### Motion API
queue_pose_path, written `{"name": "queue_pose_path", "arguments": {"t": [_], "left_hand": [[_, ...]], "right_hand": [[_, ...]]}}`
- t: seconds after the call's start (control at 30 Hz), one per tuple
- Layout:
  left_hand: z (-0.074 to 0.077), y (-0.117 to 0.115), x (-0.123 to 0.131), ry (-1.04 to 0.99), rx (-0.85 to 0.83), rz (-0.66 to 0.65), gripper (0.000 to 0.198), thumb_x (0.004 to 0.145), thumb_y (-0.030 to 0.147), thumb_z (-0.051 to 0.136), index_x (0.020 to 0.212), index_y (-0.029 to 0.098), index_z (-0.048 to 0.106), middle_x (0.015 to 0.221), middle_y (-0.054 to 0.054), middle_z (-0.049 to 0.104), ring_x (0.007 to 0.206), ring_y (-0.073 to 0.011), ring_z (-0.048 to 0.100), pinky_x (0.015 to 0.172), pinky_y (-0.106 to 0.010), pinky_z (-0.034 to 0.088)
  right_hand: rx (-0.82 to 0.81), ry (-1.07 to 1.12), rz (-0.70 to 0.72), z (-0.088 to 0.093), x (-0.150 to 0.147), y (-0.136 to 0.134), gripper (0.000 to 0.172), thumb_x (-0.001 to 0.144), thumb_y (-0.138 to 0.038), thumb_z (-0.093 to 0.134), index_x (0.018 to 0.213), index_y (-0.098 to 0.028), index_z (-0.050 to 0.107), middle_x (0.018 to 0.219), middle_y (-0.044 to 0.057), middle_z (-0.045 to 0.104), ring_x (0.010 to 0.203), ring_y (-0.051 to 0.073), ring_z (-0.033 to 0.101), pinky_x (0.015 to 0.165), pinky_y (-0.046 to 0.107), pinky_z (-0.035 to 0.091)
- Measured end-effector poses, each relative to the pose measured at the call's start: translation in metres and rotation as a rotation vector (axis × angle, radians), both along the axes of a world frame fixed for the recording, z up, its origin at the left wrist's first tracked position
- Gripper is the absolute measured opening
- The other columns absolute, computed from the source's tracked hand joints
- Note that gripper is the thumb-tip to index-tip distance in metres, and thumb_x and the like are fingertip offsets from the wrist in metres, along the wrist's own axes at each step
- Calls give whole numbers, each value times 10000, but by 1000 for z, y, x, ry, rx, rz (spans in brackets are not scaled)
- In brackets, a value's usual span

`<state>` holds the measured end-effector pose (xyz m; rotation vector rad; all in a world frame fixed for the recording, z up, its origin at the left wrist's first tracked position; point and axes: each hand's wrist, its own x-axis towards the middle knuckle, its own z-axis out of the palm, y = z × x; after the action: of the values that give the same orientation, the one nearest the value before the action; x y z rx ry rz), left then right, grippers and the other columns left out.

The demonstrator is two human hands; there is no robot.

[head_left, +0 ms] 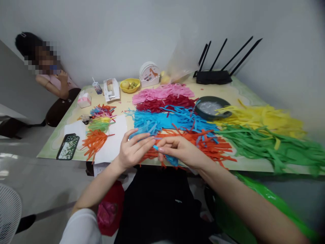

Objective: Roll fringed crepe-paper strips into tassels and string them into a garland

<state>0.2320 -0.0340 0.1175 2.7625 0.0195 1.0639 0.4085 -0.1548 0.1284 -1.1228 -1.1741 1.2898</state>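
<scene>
My left hand (pixel 133 149) is closed, its fingers curled together around one end of a blue tissue-paper tassel. My right hand (pixel 177 149) pinches the narrow blue twist (pixel 155 147) of that tassel between thumb and fingers. Blue fringe (pixel 173 160) hangs below the right hand. Both hands are close together over the table's front edge. Under and behind them lie orange fringed strips (pixel 215 150) and a blue fringed stack (pixel 171 120). Dark red fringe (pixel 165 103) and pink fringe (pixel 162 92) lie farther back.
Finished-looking multicoloured tassels (pixel 95 140) and a phone (pixel 68 146) lie left. Green (pixel 274 149) and yellow fringe (pixel 269 118) spread right, beside a dark round dish (pixel 213 105). Behind stand a router (pixel 213 77) and a yellow fruit bowl (pixel 130 88). A person (pixel 54 79) sits at far left.
</scene>
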Motion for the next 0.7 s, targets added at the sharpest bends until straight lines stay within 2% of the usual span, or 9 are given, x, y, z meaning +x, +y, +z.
{"name": "queue_pose_path", "arguments": {"t": [0.1,0.2,0.3,0.37,0.47,0.57,0.63,0.7], "left_hand": [[-11,-11,13,-162,-182,85,201,911,174,559,1024,256,703,944,-27,783,946,-181,731,1086,-467,401],[-14,-26,32,-281,-466,142,202,913,174,566,1022,249,719,1008,-40,773,977,-189,722,1067,-458,431],[-12,-35,49,-266,-820,143,223,932,228,546,1050,231,735,1100,-66,748,1060,-212,694,1035,-439,479],[-13,-36,58,-254,-978,139,247,935,290,543,1067,216,738,1112,-78,743,1076,-227,686,1013,-430,503],[-21,-32,71,-286,-1060,176,282,908,371,580,1059,197,743,1087,-85,749,1051,-240,693,984,-431,524],[-28,-25,79,-374,-1074,272,263,897,375,595,1002,186,745,1031,-78,762,1034,-232,695,1006,-434,504],[-26,-21,76,-464,-1074,341,232,909,356,580,962,188,731,946,-60,770,1001,-212,698,1013,-413,490],[-21,-20,65,-521,-1100,349,217,927,346,552,943,198,709,846,-36,756,928,-190,699,957,-375,513]], "right_hand": [[65,91,-132,-5,-8,-3,245,809,-413,710,818,-171,673,653,3,715,602,126,665,625,250,527],[160,134,-211,-5,-7,1,246,807,-432,704,859,-193,673,683,4,728,660,151,695,681,283,553],[219,21,-309,-4,0,9,239,845,-434,654,895,-201,640,738,18,737,747,165,707,763,310,554],[247,-87,-404,-5,3,13,199,870,-394,619,918,-201,603,766,20,731,756,159,699,777,309,548],[310,-254,-523,-8,2,17,104,893,-298,568,918,-197,580,854,30,725,763,146,689,764,290,541],[373,-514,-485,-6,14,19,109,915,-269,532,931,-212,624,928,28,730,840,150,683,790,277,532],[297,-771,-490,-1,45,23,163,927,-305,521,955,-231,664,990,13,736,944,148,669,867,255,506],[113,-980,-619,3,96,31,267,956,-333,450,1001,-217,686,1088,28,723,1034,156,644,929,245,469]]}}
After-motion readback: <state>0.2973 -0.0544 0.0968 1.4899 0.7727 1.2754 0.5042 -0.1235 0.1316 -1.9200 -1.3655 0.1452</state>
